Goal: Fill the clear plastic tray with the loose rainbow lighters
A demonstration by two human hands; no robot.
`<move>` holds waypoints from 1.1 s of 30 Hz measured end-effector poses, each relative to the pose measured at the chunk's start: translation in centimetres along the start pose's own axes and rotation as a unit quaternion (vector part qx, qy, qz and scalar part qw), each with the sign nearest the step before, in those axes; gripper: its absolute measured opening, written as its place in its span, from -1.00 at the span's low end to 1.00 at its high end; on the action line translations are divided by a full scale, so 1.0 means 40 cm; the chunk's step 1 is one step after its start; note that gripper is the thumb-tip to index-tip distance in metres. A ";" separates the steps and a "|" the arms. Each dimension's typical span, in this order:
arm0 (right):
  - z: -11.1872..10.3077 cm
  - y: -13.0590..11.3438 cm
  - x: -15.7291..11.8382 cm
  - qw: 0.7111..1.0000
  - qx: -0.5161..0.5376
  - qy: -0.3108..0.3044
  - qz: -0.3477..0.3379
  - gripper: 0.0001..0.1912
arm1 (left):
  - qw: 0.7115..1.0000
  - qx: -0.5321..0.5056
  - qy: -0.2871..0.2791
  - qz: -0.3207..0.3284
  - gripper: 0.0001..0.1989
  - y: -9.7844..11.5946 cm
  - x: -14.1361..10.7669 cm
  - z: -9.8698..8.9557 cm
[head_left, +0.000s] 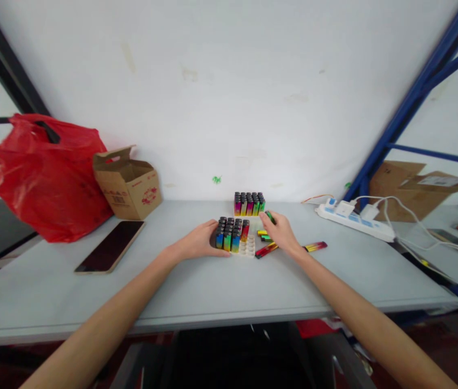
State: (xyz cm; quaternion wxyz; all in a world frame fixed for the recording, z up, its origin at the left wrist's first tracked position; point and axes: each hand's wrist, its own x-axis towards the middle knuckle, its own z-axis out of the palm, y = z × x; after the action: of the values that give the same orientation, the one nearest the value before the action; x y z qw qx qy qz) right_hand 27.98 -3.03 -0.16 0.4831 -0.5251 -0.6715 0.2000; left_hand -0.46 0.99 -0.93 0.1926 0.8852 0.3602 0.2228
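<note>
My left hand (203, 241) curves around the left side of a white lighter tray (246, 249), thumb at the near edge and fingers behind. Upright lighters (227, 237) with black tops, in blue, green and yellow, fill the tray's left part. A red lighter (245, 230) stands beside them, and the right-hand holes show bare. Over the table to the right, my right hand (280, 230) pinches a green lighter (270, 217) with a dark top. Loose lighters (266, 249) lie under and beside that hand. Another red and yellow lighter (315, 246) lies to its right.
A second tray of upright lighters (249, 204) stands by the wall. Leftward are a phone (110, 247), an opened cardboard box (131, 186) and a red plastic bag (50, 178). A power strip (356, 220) with cables lies right, near a blue metal frame (409, 108).
</note>
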 end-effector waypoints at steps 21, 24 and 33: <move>0.006 -0.027 -0.025 0.950 -0.208 -0.148 -0.178 -0.53 | 1.000 0.006 -0.001 0.013 -0.19 0.000 0.001 0.002; 0.016 -0.021 -0.022 0.924 -0.290 -0.130 -0.213 -0.57 | 1.000 0.004 0.003 0.015 -0.19 -0.009 0.003 0.008; -0.016 -0.032 -0.011 0.932 -0.254 -0.181 -0.186 -0.53 | 1.000 -0.004 0.001 0.013 -0.21 0.006 -0.001 -0.002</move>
State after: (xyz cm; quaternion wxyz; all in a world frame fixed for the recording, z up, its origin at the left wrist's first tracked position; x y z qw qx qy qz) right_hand 27.89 -4.03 0.94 0.2327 -0.4507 -0.8616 0.0214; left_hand -0.40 0.82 -0.76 0.1925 0.8889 0.3479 0.2274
